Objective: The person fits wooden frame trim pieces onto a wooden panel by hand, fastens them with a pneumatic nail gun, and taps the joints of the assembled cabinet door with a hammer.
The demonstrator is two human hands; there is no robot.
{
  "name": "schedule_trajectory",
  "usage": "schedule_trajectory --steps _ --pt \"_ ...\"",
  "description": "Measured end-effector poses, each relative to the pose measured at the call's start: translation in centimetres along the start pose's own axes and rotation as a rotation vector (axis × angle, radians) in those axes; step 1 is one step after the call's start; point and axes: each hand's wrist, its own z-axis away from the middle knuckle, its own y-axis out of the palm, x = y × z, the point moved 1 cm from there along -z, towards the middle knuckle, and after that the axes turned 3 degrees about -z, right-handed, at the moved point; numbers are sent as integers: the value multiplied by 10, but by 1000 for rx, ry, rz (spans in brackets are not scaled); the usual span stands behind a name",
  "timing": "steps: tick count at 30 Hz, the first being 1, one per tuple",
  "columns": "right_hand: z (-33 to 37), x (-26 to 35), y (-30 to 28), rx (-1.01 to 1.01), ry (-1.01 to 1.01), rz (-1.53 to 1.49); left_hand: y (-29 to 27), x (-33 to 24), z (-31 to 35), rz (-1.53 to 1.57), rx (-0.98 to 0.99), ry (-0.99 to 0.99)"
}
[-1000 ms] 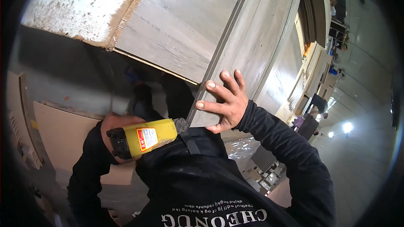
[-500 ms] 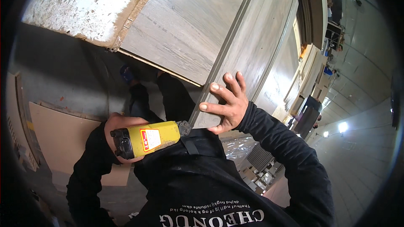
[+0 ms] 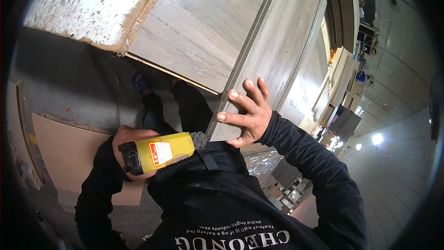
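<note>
My left hand (image 3: 126,140) grips a yellow power tool (image 3: 159,153) with a black end and a red-and-white label, held level in front of my chest, its dark metal nose pointing right. The nose sits close to the lower corner of a tall grey wood-grain panel (image 3: 203,32). My right hand (image 3: 247,113) lies flat against the panel's grey moulded edge (image 3: 277,60) with fingers spread, just right of the tool's nose. Both my sleeves are black.
A rough whitish slab (image 3: 92,4) overlaps the panel at the upper left. Below it are my dark trouser legs and a blue shoe (image 3: 138,82) on a grey floor. A tan board (image 3: 69,157) lies at the left. Stacked panels and boxes (image 3: 342,97) stand at the right.
The tool and my left hand have shifted slightly. My right hand stays spread on the panel's edge, and the view has tilted a little.
</note>
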Motion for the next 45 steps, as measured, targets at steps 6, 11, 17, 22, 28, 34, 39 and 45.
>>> schedule_trajectory --steps 6,11,17,22,28,34,39,45 --pt "2 1 2 9 12 -6 3 -2 -2 -69 -25 78" --pt "0 1 7 22 14 -9 4 9 6 -27 -38 62" --pt "-3 5 -1 39 8 25 -8 -6 -5 -192 161 15" --pt "-5 4 -7 73 36 -42 -14 -29 -9 -102 -102 -26" --pt "-20 -1 18 27 -106 -198 -64 -221 -89 -631 -286 -162" --pt "49 15 -5 -626 681 -79 -33 -268 -155 -796 -330 -33" --pt "102 8 34 -721 1205 -186 -35 -132 -191 -958 -184 43" --pt "115 12 45 -883 1274 -357 7 -10 -172 -1014 -130 52"
